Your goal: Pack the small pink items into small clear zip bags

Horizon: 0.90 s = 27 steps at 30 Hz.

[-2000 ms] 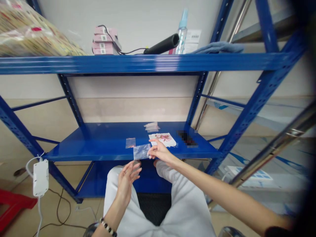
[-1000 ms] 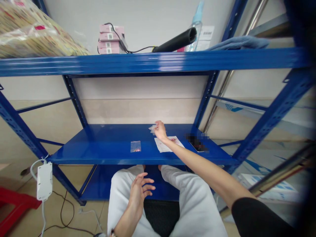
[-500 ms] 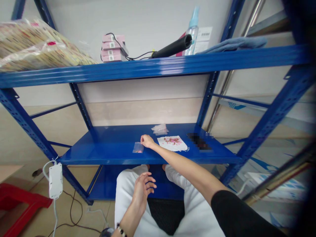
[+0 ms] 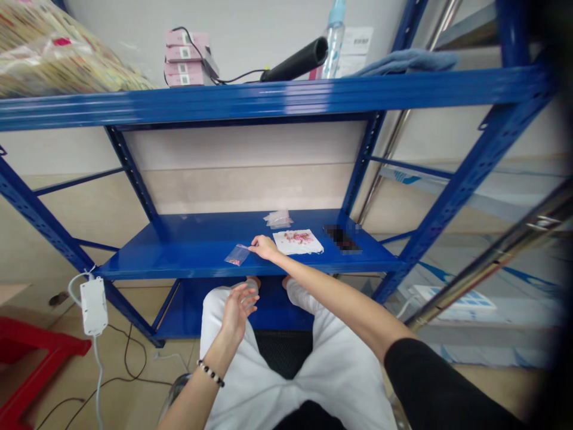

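Note:
Between the fingertips of my right hand [image 4: 264,246] is the upper right corner of a small clear zip bag [image 4: 237,255]. Little pink pieces lie at the bag's bottom, and it is tilted over the blue shelf [image 4: 188,239]. My left hand [image 4: 240,307] hangs above my left leg, fingers apart, holding nothing. Right of my right hand lies a white cloth or paper [image 4: 282,245] with many small pink and brownish pieces [image 4: 299,237] on it. Behind that rests a pile of clear small bags [image 4: 278,219].
A blurred-out dark object [image 4: 341,237] lies at the shelf's right. The upper shelf beam [image 4: 201,103] crosses above my hands, with pink boxes [image 4: 185,65], a black tube [image 4: 295,60] and a spray bottle [image 4: 333,45] above it. A white power strip [image 4: 94,306] hangs at left.
The small bag has turned, now tilted with its corner in my right fingers. My left hand stays open above my leg. The whole view has shifted somewhat.

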Each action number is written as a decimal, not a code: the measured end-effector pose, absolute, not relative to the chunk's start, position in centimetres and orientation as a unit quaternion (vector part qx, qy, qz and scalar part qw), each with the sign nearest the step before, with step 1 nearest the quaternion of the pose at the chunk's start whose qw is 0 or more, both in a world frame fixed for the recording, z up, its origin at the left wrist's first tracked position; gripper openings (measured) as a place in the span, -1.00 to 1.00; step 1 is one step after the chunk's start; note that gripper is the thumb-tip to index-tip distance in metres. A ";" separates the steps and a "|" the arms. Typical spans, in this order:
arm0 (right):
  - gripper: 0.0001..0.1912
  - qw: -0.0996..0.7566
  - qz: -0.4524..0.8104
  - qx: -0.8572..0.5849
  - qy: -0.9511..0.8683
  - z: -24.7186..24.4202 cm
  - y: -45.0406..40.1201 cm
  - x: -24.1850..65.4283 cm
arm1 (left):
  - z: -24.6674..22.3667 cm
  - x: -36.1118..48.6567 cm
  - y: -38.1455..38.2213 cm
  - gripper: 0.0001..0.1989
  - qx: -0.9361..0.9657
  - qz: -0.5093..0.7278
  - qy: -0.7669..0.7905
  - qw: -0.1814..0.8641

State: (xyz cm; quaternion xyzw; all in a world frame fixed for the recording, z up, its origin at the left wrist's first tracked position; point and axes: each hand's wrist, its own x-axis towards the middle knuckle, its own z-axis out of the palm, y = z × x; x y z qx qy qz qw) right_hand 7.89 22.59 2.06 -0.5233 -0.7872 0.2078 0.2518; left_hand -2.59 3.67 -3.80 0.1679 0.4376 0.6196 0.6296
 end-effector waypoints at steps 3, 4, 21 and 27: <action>-0.87 0.255 0.215 -0.542 -0.771 2.2 22.9 6.4 | -4.3 -2.6 3.7 -0.75 0.176 0.616 0.440 0.629; -0.86 0.254 0.222 -0.545 -0.767 2.4 22.9 6.0 | -4.5 -2.5 3.7 -0.74 0.177 0.614 0.441 0.630; -0.51 0.419 0.641 -0.404 -0.501 -4.3 0.7 18.0 | -4.4 0.7 1.6 -0.66 0.293 0.576 0.406 0.647; -0.68 0.418 0.698 -0.390 -0.431 -3.7 3.2 19.6 | -4.2 1.1 1.4 -0.62 0.277 0.566 0.448 0.634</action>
